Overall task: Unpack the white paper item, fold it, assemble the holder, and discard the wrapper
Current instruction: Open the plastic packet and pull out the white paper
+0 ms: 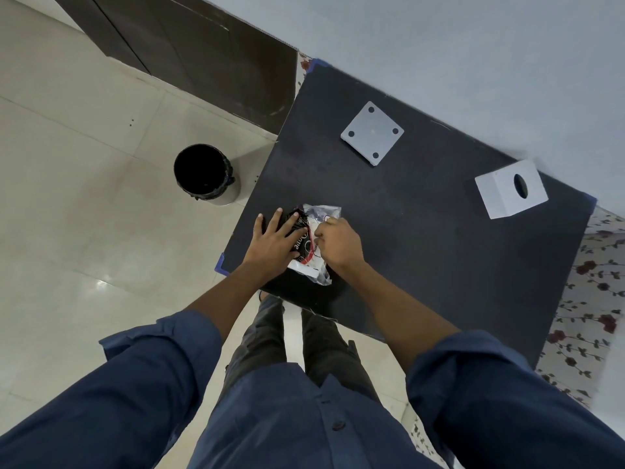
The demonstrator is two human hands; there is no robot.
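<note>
Two hands are working on one crinkly clear plastic packet [309, 243] with a black and red printed label, sitting near the front left corner of the matte black desk [422, 252]. The packet looks shiny and wrinkled, with white stuff showing through the clear part and some white lettering on the dark print.

Going left to right: off on the pale tiled floor there's a round black-lined waste bin [206, 174], standing apart from the desk. Then the left hand [275, 240] lies flat on the packet's dark left side, fingers [294, 223] spread wide and pressing down, not wrapped around anything. Right beside it the right hand [338, 243] is curled up over the packet's clear right side, fingers pinched narrow on the plastic, though the actual tips are tucked under so I can't tell exactly what bit they've got.

Further back on the desk there's a flat white square plastic plate [372, 133] with four dark corner holes, and far right a white cube-shaped box [510, 189] with an oval slot, both well apart from the packet.
</note>
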